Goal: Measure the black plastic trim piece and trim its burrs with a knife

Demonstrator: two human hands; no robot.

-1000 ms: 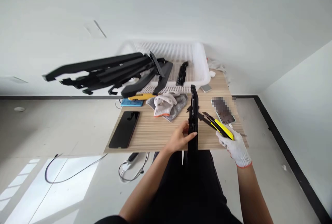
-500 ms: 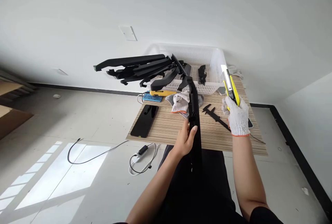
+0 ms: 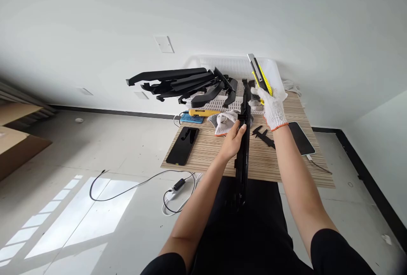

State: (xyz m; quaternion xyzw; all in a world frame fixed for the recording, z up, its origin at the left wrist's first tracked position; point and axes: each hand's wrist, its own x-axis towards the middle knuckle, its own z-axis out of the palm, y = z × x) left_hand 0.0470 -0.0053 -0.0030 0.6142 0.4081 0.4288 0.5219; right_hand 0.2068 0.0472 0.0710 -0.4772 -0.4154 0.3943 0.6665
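My bare left hand [image 3: 234, 140] grips a long black plastic part [image 3: 242, 156] by its middle. The part stands lengthwise in front of me, its lower end over my lap and its upper end by the basket. In a white glove with an orange cuff, my right hand [image 3: 271, 107] holds a yellow and black utility knife [image 3: 261, 75], blade pointing up and to the left. The knife is just right of the part's upper end, and I cannot tell whether they touch. Several similar black plastic parts [image 3: 187, 82] lie across the white basket [image 3: 276, 75], jutting out to its left.
On the striped wooden table [image 3: 206, 156] lie a black phone [image 3: 182, 145], black calipers [image 3: 263, 136], a crumpled glove [image 3: 225, 121], a yellow tool [image 3: 203, 113], a blue device [image 3: 191, 118] and a second phone [image 3: 300, 137] with a cable. Cables [image 3: 127, 190] trail over the floor at left.
My right hand has moved left and up with the utility knife, toward the black part. My left hand has shifted up with the part. The calipers and second phone show differently around the right arm.
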